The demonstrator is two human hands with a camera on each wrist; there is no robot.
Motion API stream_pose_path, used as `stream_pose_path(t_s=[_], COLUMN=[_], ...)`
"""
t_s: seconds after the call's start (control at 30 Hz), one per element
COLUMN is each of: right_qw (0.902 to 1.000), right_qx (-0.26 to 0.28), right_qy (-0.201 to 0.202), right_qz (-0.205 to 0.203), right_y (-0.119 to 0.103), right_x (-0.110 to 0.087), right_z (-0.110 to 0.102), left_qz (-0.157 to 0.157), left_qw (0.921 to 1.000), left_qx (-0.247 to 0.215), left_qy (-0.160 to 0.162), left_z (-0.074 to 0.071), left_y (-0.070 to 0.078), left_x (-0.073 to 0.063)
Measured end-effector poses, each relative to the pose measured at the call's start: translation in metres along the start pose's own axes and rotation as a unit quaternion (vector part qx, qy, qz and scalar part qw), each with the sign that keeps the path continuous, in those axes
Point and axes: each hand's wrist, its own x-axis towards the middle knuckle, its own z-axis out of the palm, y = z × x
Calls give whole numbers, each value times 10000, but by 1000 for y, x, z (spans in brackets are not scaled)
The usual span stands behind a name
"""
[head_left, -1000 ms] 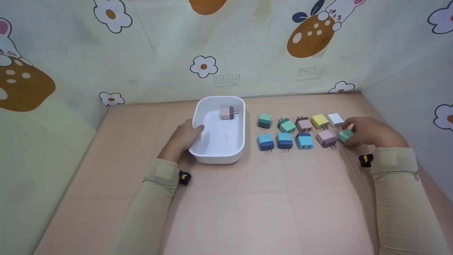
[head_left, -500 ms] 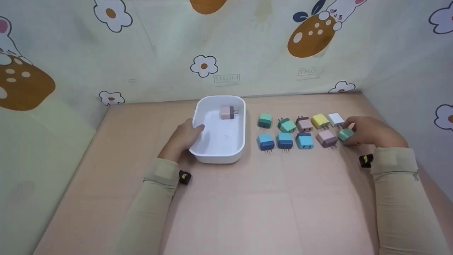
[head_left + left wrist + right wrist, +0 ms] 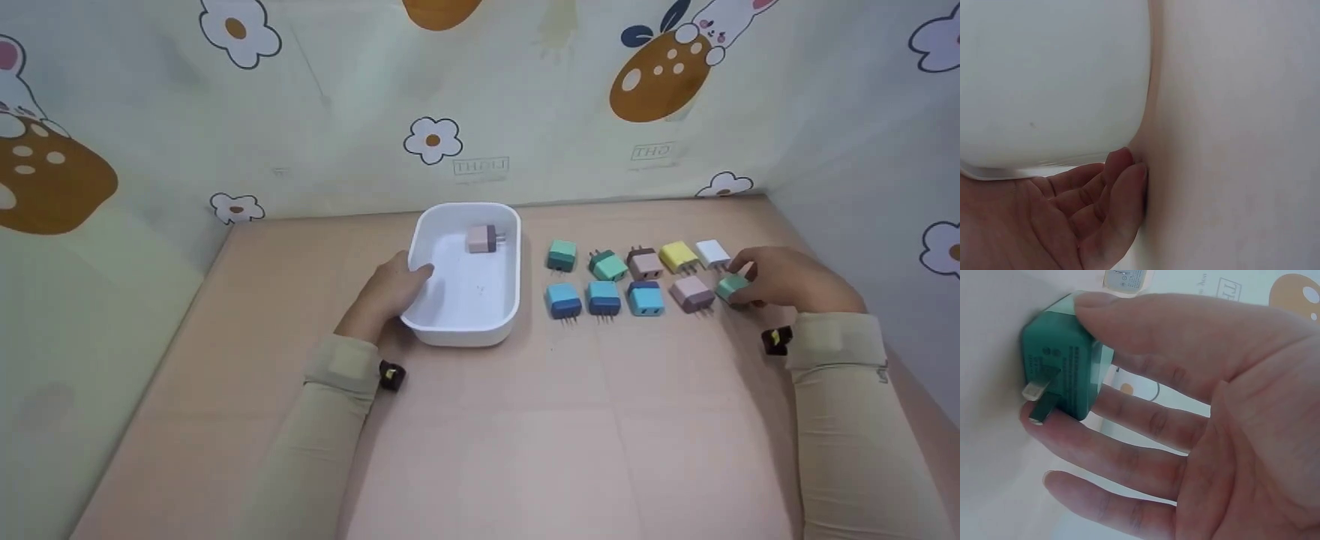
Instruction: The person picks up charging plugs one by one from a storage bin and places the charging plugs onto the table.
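Observation:
At the table's middle, my left hand (image 3: 388, 291) grips the left side of a white plastic box (image 3: 461, 337), thumb over the rim and fingers along the outer wall. A pink plug charger (image 3: 478, 239) lies inside. On the far right, my right hand (image 3: 799, 280) pinches a green plug charger (image 3: 731, 286) at the end of the front row. The right wrist view shows its dark green face with two metal prongs, the thumb (image 3: 1129, 318) on one side and fingers behind. Beside it are a pink charger (image 3: 691, 293) and a white charger (image 3: 712, 254).
Two rows of plug chargers stand right of the box: a yellow one (image 3: 679, 256), another pink one (image 3: 645, 265), two green ones including this one (image 3: 562, 256), and three blue ones, one nearest the box (image 3: 563, 301). A patterned cloth wall (image 3: 337, 135) closes the back.
My right hand shifts very slightly on the green charger. The left hand and the white box stay where they were.

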Motion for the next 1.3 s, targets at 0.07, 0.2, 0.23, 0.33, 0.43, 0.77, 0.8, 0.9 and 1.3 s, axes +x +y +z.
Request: stream_pose_path(t_s=[0.07,0.2,0.23,0.33,0.43,0.77,0.8,0.9,1.3], right_qw=[10000,9999,9999,9998,9998,9998,9998,9999,9974], right_qx=[-40,-117,-131,-150,-142,77,82,77,-316], right_qy=[25,57,65,87,86,51,48,46,639], right_qz=[1,41,49,74,70,-172,-163,-115,77], right_y=[-1,-1,-1,-1,-1,1,1,-1,-35], right_x=[0,0,0,0,1,-1,-1,-5,-23], right_z=[0,-1,-1,-1,-1,-3,-4,-7,-20], left_qz=[-9,20,35,73,79,246,241,220,157], left_qw=[10000,10000,10000,10000,10000,9997,9997,9998,9999], left_qx=[-8,-24,-23,-9,-9,-19,-16,-24,-41], left_qy=[-14,-24,-25,-15,-8,52,55,33,31], left_z=[0,0,0,0,0,0,0,0,0], left_y=[0,1,1,1,1,-1,-1,-1,1], left_x=[0,-1,-1,-1,-1,0,0,0,-2])
